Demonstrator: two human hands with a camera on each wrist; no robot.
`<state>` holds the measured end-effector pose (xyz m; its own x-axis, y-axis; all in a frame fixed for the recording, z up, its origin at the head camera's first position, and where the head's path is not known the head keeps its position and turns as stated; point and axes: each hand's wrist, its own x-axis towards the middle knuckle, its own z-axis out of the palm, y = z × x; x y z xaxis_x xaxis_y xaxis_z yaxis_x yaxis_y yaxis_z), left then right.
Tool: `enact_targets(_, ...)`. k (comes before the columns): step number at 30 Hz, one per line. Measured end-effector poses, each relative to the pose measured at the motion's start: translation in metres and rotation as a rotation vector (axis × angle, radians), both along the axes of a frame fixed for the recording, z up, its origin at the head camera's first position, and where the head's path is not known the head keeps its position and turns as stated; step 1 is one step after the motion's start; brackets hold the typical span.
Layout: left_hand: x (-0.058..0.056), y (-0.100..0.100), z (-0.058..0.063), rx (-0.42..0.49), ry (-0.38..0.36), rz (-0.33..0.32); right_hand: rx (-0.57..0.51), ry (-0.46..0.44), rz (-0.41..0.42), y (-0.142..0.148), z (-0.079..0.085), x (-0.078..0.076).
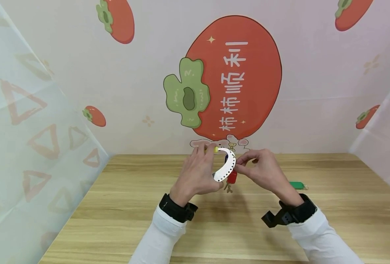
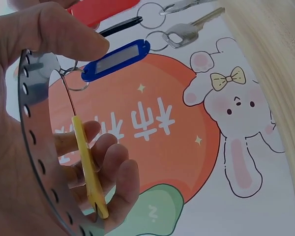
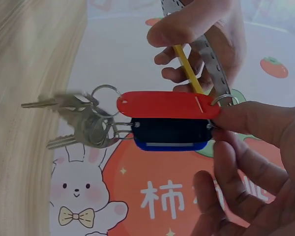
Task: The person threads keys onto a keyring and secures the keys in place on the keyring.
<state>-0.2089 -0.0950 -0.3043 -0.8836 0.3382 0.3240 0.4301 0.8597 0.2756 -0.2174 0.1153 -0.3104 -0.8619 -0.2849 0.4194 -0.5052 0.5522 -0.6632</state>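
Note:
In the head view my left hand grips a white curved band with a row of holes along its edge. A yellow handle with a thin metal rod spans the band's opening, and my fingers curl behind it in the left wrist view. My right hand pinches the end of a red key tag beside its small ring. Just under it are a black key tag and a blue key tag. Metal keys dangle from the tags' other ends, partly blurred.
On the wooden table lies a green key tag, right of and behind my right wrist. A printed backdrop with persimmons and a rabbit rises from the table's far edge. Another sheet stands along the left side.

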Motion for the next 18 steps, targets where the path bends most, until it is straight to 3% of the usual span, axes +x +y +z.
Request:
enact_targets(11,0.0005,-0.0004,0.0001,0.017,-0.003,0.003,-0.07,0.152,0.037,-0.0008,-0.0036,-0.0001)
enact_targets(18,0.0006,-0.0009,-0.0001,0.017,0.012,-0.002,-0.056,0.055,-0.007,-0.0025,-0.0024,0.001)
